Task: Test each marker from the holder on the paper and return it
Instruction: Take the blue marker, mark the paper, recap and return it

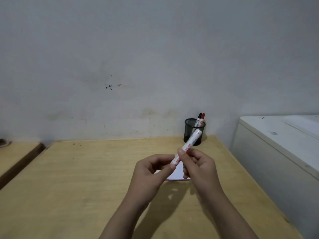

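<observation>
Wooden desk [86,178] fills the lower half of the frame, bare on its left side, so we start there and work across. Just right of centre, our left hand [150,171] comes up from the bottom edge with the wrist bent in, thumb and forefinger pinching the lower end of a white marker [189,145]. Looks like that's the cap end, though we can't tell if the cap is on or off. Next over, our right hand [198,166] wraps the marker's middle, thumb pressed on the barrel and the other fingers curled round behind it. Both hands hold it tilted, top end pointing to the upper right, right above the white paper [177,173] lying flat under them, probably so the tip drops straight onto the sheet. Further right and back by the wall sits the black mesh holder [194,133] with 2 more markers [200,119] standing in it, 1 black-capped, 1 red-capped.
</observation>
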`<state>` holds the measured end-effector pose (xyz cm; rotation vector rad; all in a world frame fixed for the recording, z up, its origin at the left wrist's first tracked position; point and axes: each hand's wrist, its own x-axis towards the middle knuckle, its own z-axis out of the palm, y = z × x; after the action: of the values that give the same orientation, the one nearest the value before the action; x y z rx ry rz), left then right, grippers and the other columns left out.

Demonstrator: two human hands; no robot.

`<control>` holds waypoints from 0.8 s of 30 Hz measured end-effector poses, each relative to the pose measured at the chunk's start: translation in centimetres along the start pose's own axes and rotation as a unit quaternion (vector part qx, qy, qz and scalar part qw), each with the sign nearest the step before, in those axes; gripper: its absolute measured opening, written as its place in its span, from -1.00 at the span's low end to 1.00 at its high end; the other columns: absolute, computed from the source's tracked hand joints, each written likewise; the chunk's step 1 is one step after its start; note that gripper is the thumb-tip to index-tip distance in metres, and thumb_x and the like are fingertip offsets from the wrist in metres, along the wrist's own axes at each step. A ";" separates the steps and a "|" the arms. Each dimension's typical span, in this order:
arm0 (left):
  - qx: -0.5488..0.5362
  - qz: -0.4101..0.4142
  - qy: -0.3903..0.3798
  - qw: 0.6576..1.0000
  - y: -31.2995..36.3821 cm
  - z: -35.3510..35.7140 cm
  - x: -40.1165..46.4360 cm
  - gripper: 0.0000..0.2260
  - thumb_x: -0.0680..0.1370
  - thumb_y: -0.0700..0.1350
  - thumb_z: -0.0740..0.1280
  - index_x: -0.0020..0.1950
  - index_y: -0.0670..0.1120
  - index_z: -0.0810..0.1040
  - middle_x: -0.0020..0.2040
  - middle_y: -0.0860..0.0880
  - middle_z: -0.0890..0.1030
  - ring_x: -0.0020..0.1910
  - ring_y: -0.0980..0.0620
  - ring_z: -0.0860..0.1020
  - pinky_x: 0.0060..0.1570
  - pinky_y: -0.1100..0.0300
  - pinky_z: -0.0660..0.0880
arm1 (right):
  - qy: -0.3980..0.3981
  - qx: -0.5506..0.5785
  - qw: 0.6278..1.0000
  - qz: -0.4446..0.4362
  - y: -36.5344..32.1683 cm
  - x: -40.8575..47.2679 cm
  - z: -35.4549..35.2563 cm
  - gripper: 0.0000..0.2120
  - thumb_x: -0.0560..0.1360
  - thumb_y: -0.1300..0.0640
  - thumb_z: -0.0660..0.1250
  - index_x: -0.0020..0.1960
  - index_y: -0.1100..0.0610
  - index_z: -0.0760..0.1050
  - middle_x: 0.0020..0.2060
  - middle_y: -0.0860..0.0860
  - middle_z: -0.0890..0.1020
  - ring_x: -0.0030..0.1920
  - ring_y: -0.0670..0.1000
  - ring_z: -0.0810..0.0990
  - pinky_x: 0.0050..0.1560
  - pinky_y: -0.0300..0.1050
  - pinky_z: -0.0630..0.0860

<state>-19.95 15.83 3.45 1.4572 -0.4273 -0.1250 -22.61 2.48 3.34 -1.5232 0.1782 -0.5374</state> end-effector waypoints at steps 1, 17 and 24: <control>0.025 0.022 0.025 0.999 -0.3 -0.2 -0.7 -0.88 0.41 -0.24 0.45 -0.11 -0.06 0.69 -0.22 0.02 0.71 -0.26 0.13 0.58 -0.23 0.29 0.52 | 0.001 0.007 1.000 0.002 0.2 -0.6 0.3 -0.84 0.47 0.13 0.38 -0.19 0.23 0.59 -0.62 -0.09 0.43 -0.55 -0.09 0.35 -0.46 -0.25 0.36; 0.278 0.280 0.081 0.915 -2.1 -1.6 -4.6 -0.93 0.41 -0.12 0.40 -0.13 0.01 0.62 -0.20 0.12 0.62 -0.15 0.12 0.58 -0.24 0.17 0.50 | 0.033 0.104 0.992 0.065 1.1 -4.9 1.4 -0.80 0.50 0.09 0.33 -0.18 0.24 0.53 -0.60 -0.08 0.43 -0.60 -0.08 0.34 -0.52 -0.16 0.39; 0.355 0.355 0.101 0.859 -3.0 -2.0 -4.1 -0.86 0.44 -0.25 0.40 -0.03 -0.10 0.59 -0.19 -0.02 0.62 -0.21 0.01 0.57 -0.27 0.12 0.54 | 0.032 0.126 0.990 0.045 1.3 -4.6 2.2 -0.75 0.46 0.06 0.30 -0.22 0.26 0.44 -0.63 -0.07 0.42 -0.64 -0.08 0.35 -0.57 -0.23 0.38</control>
<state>-22.52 18.72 -0.40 1.9002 -0.8695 0.8583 -25.37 6.46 1.23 -1.2473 0.2198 -0.5170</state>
